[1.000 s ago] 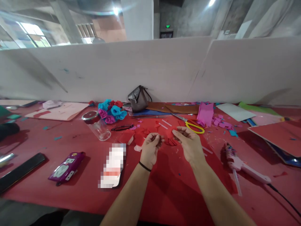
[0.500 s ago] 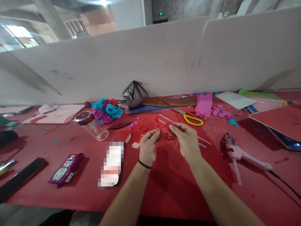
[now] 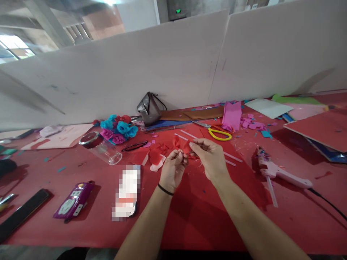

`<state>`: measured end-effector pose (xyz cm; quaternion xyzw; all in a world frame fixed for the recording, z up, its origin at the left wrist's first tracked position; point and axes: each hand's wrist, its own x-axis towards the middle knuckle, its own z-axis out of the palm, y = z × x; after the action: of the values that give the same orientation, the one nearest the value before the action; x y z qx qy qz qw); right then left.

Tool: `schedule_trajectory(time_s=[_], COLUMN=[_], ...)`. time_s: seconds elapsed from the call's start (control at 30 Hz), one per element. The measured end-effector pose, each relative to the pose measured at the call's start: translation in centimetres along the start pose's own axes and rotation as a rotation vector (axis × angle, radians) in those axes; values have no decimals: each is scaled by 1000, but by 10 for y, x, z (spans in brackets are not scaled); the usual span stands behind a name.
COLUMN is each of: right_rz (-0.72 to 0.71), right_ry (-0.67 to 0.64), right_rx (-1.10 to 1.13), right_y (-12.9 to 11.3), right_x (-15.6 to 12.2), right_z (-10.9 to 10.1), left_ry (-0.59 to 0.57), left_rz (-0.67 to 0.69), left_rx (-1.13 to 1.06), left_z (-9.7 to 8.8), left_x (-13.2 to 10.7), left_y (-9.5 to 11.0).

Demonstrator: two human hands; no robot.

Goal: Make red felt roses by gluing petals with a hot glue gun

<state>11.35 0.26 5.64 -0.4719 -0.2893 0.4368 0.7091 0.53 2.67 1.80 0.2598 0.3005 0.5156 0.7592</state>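
A small piece of red crepe paper (image 3: pixel 186 147) is pinched between the thumb and fingers of my right hand (image 3: pixel 211 159). Close beside it, my left hand (image 3: pixel 173 168), with a black band at the wrist, has its fingertips drawn together near the paper's lower edge; what they hold is too small to make out. Loose red paper cutouts (image 3: pixel 155 157) lie just left of and behind my hands. Yellow-handled scissors (image 3: pixel 220 134) rest behind my right hand, with clear glue sticks (image 3: pixel 232 157) around it.
To the left are paper flowers (image 3: pixel 119 129), a clear jar (image 3: pixel 101 150), a phone (image 3: pixel 127 191) and a purple case (image 3: pixel 74 200). A glue gun (image 3: pixel 282 173) with its cord lies right. A bag (image 3: pixel 149 110) stands against the white partition (image 3: pixel 173 65).
My hands have shifted slightly, the left turning so its fingertips point more upward. The red paper shows more upright between them. The whole view has swung a little to the right.
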Motion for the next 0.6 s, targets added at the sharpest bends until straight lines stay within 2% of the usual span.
schedule_trajectory(time_s=[0.3,0.5,0.6], right_rz=[-23,-42,-38], right_ry=[-20,-43,-14], right_rx=[-38,-49,-44], right_y=[2,5,3], right_x=[-2,-4,-4], right_z=[1,1,3], left_ry=[25,80,95], left_rz=[18,69,100], left_rx=[-42,30,63], left_z=[-3,1,1], left_x=[5,6,7], left_y=[-8,-9,-10])
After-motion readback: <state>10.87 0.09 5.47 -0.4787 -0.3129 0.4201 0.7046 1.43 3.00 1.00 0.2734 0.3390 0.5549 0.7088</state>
